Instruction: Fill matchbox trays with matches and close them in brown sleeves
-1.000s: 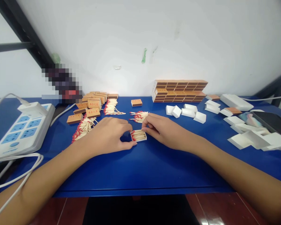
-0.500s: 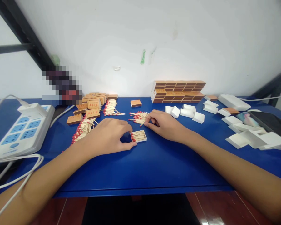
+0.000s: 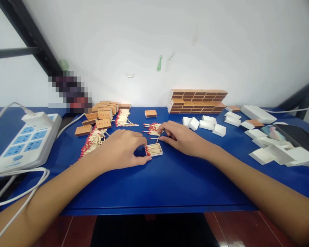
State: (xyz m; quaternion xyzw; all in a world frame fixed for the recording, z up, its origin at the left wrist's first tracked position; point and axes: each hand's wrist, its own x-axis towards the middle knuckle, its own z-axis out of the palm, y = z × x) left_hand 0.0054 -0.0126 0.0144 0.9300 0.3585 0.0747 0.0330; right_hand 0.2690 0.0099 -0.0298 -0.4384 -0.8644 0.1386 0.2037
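A small white matchbox tray (image 3: 153, 150) filled with red-tipped matches lies on the blue table (image 3: 154, 185). My left hand (image 3: 121, 148) curls round the tray's left end, thumb and fingers pinching it. My right hand (image 3: 179, 137) rests just right of the tray, fingers pinched on a single match (image 3: 158, 138) that points down toward the tray. A loose heap of matches (image 3: 152, 128) lies just behind my right hand.
Orange matchbox sleeves (image 3: 103, 115) and more matches (image 3: 92, 140) lie at the left. A stack of orange boxes (image 3: 197, 101) stands against the wall. Empty white trays (image 3: 208, 124) and white boxes (image 3: 278, 151) fill the right. A power strip (image 3: 25, 142) with cables sits far left.
My right hand left the tray, reached back to the match heap, and now brings one match toward the tray. My left hand has stayed on the tray.
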